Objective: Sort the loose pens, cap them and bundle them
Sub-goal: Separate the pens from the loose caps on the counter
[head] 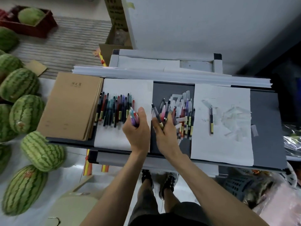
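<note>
Plastic, light and slick, the pens look likely to roll unless taken mid-barrel: the left hand (pixel 139 129) grips a small sheaf (pixel 134 117) beside the sorted row (pixel 115 110) on the table (pixel 267 136), while the right hand (pixel 165 132) pinches a dark pen (pixel 156 114) by the loose pile (pixel 184 118)

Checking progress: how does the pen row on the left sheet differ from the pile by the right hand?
The pen row lies side by side on white paper; the pile is jumbled on the dark tabletop. Clear caps mix into the pile, not the row. Both are multicoloured.
</note>
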The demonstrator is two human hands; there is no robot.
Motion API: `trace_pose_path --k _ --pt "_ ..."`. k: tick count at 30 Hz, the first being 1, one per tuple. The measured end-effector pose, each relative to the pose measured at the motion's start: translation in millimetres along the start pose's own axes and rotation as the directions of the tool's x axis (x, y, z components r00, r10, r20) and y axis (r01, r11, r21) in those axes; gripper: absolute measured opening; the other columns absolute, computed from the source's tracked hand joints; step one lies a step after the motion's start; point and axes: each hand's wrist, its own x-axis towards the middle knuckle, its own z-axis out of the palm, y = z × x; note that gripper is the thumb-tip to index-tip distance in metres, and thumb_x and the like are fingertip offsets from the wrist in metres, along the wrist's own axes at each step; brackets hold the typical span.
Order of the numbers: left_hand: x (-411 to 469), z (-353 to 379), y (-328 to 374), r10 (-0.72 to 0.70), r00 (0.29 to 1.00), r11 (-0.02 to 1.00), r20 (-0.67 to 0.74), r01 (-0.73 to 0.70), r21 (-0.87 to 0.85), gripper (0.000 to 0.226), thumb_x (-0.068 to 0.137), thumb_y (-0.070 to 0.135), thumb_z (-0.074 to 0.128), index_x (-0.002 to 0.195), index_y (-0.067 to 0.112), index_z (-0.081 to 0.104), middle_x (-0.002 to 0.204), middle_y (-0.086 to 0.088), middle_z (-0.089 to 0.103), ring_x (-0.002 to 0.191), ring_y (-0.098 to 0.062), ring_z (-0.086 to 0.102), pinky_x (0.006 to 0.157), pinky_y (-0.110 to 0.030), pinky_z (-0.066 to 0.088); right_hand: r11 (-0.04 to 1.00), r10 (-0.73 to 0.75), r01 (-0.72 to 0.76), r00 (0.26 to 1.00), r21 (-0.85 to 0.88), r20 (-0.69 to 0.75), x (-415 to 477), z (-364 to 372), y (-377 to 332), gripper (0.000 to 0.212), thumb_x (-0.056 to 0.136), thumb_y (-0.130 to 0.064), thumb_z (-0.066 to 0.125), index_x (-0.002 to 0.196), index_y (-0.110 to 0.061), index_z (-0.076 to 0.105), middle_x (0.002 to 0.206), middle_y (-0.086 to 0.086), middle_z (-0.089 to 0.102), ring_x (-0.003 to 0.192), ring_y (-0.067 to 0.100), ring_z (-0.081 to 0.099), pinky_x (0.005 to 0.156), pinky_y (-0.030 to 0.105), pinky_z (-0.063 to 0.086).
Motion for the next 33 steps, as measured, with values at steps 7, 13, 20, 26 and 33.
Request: trace_pose_path --k 7,13,20,26,33 --pt "3 -1 -24 0.228 0.974 0.971 -0.01 -0.226 0.073 0.05 0.099 0.01 0.059 0.056 0.007 0.034 0.047 -0.007 0.035 0.04 -0.023 0.033 0.039 -0.047 0.031 0.986 -0.163 0.162 0.95 -0.027 -0.266 -10 22 21 0.039 0.097 -0.007 0.067 0.082 -0.035 0.044 0.067 -0.016 0.052 0.06 0.007 0.048 0.054 0.031 0.044" --pt "-1 -7 -35 0.274 0.962 0.954 0.005 -0.272 0.126 0.053 0.099 0.011 0.058 0.053 0.002 0.033 0.044 -0.011 0.035 0.037 -0.032 0.034 0.038 -0.047 0.031 0.971 -0.228 0.239 0.91 -0.013 -0.347 -5 29 20 0.033 0.101 -0.04 0.064 0.077 -0.03 0.044 0.065 -0.014 0.05 0.057 0.006 0.046 0.058 0.017 0.041" --pt "-8 -11 -37 0.284 0.959 0.943 0.022 -0.284 0.176 0.051 0.097 0.015 0.059 0.053 0.001 0.038 0.045 -0.013 0.037 0.04 -0.035 0.034 0.041 -0.044 0.031 0.977 -0.211 0.201 0.902 -0.067 -0.377 -5 32 26 0.04 0.1 -0.052 0.061 0.072 -0.029 0.043 0.061 -0.015 0.053 0.053 0.007 0.051 0.055 0.016 0.04" --pt "-3 -14 -42 0.279 0.96 0.942 0.028 -0.279 0.184 0.049 0.097 0.014 0.064 0.055 0.005 0.039 0.046 -0.007 0.038 0.043 -0.025 0.034 0.043 -0.035 0.029 0.973 -0.23 0.204 0.894 -0.109 -0.384 -2 33 23 0.037 0.098 -0.053 0.062 0.076 -0.028 0.047 0.064 -0.016 0.058 0.055 0.007 0.056 0.055 0.013 0.043" --pt "1 -15 -39 0.241 0.967 0.95 0.089 -0.253 0.183 0.05 0.102 0.021 0.057 0.057 0.006 0.041 0.046 -0.006 0.04 0.043 -0.022 0.036 0.044 -0.025 0.028 0.987 -0.154 0.132 0.934 -0.091 -0.321 1 35 22 0.035 0.1 -0.043 0.064 0.077 -0.03 0.041 0.063 -0.007 0.055 0.055 0.008 0.049 0.053 0.02 0.041"
